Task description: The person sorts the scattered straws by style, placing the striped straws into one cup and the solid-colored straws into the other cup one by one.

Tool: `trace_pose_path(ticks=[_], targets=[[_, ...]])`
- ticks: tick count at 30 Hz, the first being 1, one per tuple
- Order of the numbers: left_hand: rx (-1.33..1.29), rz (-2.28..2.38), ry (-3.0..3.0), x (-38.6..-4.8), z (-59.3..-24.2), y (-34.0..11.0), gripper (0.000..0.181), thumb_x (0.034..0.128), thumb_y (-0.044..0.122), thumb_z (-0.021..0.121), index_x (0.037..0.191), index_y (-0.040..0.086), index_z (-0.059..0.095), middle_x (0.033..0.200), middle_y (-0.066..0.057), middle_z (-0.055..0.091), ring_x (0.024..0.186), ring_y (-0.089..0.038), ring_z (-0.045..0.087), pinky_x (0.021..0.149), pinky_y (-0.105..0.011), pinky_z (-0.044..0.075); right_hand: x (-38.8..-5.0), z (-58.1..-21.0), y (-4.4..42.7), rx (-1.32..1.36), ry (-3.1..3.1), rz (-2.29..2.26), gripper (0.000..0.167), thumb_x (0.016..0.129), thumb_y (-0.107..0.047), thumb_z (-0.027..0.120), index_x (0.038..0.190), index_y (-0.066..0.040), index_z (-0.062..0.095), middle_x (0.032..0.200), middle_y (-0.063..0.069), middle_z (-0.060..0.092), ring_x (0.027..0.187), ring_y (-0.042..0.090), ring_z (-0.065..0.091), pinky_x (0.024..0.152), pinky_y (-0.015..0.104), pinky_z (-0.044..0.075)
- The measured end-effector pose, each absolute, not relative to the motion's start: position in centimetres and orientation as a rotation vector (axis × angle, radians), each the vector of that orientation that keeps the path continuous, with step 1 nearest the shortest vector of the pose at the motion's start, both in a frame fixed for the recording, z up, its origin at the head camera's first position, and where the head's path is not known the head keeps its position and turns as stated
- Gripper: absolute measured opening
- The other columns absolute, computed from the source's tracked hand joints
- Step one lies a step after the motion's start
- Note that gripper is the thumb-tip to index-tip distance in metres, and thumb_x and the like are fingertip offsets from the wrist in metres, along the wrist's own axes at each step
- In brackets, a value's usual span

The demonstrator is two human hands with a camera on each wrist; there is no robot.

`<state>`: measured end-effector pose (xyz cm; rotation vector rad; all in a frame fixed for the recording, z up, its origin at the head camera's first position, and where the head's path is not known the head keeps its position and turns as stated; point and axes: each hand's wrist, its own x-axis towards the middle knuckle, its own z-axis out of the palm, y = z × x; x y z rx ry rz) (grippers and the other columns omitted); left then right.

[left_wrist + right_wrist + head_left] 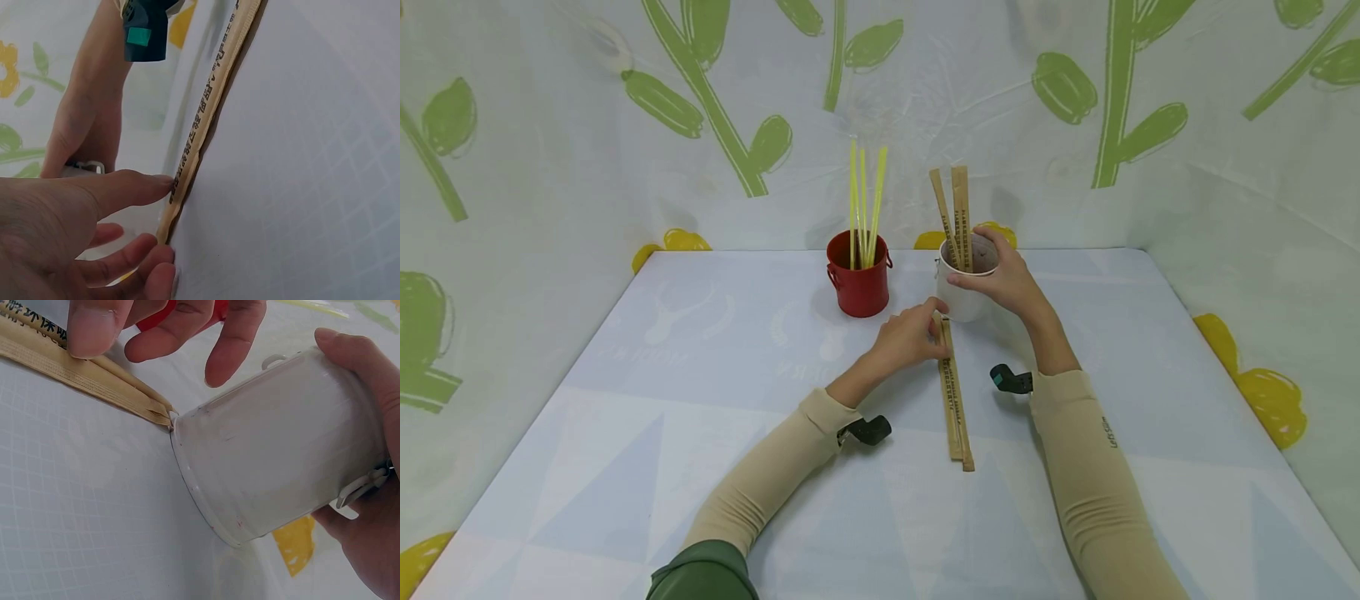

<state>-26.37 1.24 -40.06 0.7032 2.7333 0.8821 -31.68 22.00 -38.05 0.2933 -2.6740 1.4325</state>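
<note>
My right hand [1009, 282] grips a small white bucket [275, 450] near its rim, thumb on one side and fingers on the other. Brown paper-wrapped straws [961, 212] stand in this bucket. Two more wrapped straws [953, 400] with dark printing lie side by side on the table, their far ends by the bucket's base. Over those far ends is my left hand [908, 337], fingers loosely bent and spread. Its thumb [147, 187] meets the wrapper in the left wrist view; the fingers show no clear grip.
Left of the white bucket stands a red bucket [859, 292] holding yellow-green straws [863, 204]. Both buckets are near the back edge of the pale table [775, 517]. Behind it hangs a leaf-patterned sheet [970, 75]. Dark wrist cameras [1011, 379] project from both forearms.
</note>
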Motion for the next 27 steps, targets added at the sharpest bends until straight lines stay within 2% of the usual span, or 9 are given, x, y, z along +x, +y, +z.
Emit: trace_pose_path(ticks=[27], targets=[[0.700,0.795,2.693,-25.97,-39.33,0.92,0.061,0.0840,0.030,0.077,0.136,0.015,0.050,0.100,-0.002,0.065,0.088,-0.016,0.057,0.074,-0.030,0.044,-31.62,-38.05,22.00,0.290,-2.681,1.436,0.097,0.074,-0.047,0.083,0.151,-0.024,0.029,0.158,0.006,0.031,0.141,0.034,0.033,0.112,0.063,0.032]])
